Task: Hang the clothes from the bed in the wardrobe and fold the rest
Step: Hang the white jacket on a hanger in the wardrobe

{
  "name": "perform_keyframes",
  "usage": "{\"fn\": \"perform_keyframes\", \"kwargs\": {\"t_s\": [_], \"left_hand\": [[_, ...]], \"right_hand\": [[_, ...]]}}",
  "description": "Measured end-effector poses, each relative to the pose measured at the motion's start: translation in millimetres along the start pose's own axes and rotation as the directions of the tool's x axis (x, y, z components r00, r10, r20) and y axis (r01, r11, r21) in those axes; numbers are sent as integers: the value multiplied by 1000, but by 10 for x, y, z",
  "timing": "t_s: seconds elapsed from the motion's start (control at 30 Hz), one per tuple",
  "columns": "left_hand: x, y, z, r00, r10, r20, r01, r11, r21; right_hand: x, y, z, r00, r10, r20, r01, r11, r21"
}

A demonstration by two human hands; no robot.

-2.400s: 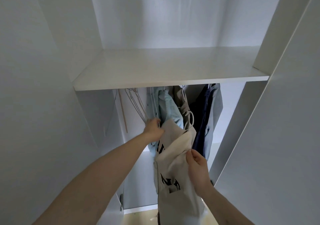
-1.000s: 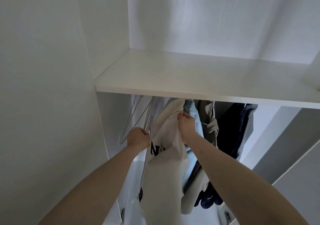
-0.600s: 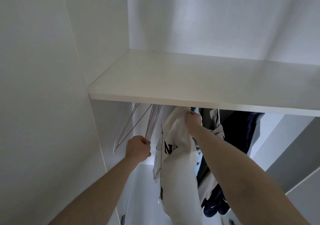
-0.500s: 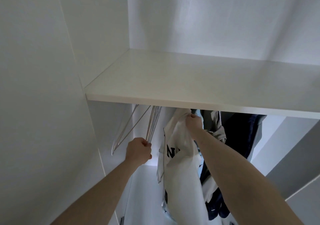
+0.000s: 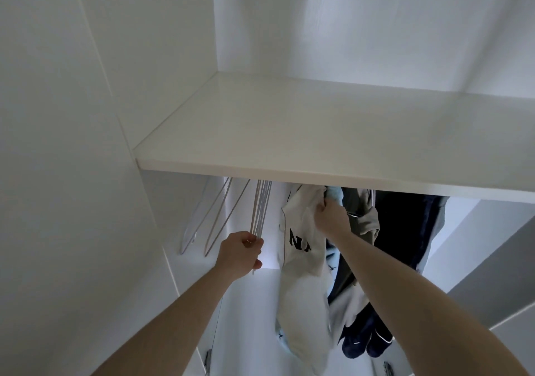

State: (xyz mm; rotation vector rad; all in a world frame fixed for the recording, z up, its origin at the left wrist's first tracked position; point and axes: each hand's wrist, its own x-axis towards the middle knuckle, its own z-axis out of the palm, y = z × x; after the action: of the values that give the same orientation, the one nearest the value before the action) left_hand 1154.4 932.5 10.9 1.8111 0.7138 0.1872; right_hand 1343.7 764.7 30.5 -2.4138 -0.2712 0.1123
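1. So, the cream shirt (image 5: 301,248) with dark letters on its front hangs under the shelf (image 5: 333,132) of the wardrobe (image 5: 86,115), in line with the clothes already on the rail. The rail itself is hidden behind the shelf edge, so I cannot tell whether the hanger hook is seated on it.

2. The right hand (image 5: 330,216) is raised to the top of that shirt, its fingers pinched on the fabric near the collar. My guess is that it is either setting the hook or steadying the shirt.

3. The left hand (image 5: 240,254) is closed around the lower ends of a bunch of empty hangers (image 5: 260,210), holding them off to the left of the shirt. Two more empty hangers (image 5: 208,216) hang apart from that bunch, nearer the left wall.

4. Done, as far as can be seen: several pieces are up to the right of the cream shirt, namely a light blue one (image 5: 333,194), a grey one (image 5: 362,210) and a dark navy one (image 5: 405,245).

5. Left, by my reading: confirm the cream shirt hangs by itself, then let go of it and of the hangers. The bed is out of view, so how many clothes remain there to hang or fold cannot be told.
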Motion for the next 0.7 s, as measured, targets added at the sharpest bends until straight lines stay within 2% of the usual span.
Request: {"fn": "perform_keyframes", "kwargs": {"t_s": [0.13, 0.3, 0.4, 0.5, 0.53, 0.57, 0.63, 0.7], "left_hand": [[-2, -32, -27, 1000, -17, 12, 18, 998, -65], [-11, -7, -61, 999, -24, 24, 25, 998, -54], [-24, 28, -86, 998, -24, 55, 27, 998, -52], [-48, 67, -124, 997, -19, 77, 20, 1000, -8], [-59, 84, -131, 996, -20, 82, 20, 1000, -4], [-69, 105, -134, 996, -20, 84, 21, 1000, -5], [-93, 129, -123, 997, -19, 80, 19, 1000, 0], [-114, 145, -111, 997, -19, 69, 18, 1000, 13]], "right_hand": [[-142, 38, 7, 1000, -3, -12, 3, 1000, 20], [-316, -5, -4, 1000, -2, -21, 4, 994, 106], [-512, -81, 37, 990, -28, -136, 38, 996, 75], [-803, -179, 127, 931, -203, -303, 237, 968, 79], [-915, -227, 184, 936, -220, -275, 271, 949, 164], [-1011, -302, 243, 965, -187, -185, 235, 930, 284], [-1105, -449, 365, 993, -50, 106, -4, 889, 458], [-1112, -563, 447, 949, 63, 308, -220, 832, 509]]}}
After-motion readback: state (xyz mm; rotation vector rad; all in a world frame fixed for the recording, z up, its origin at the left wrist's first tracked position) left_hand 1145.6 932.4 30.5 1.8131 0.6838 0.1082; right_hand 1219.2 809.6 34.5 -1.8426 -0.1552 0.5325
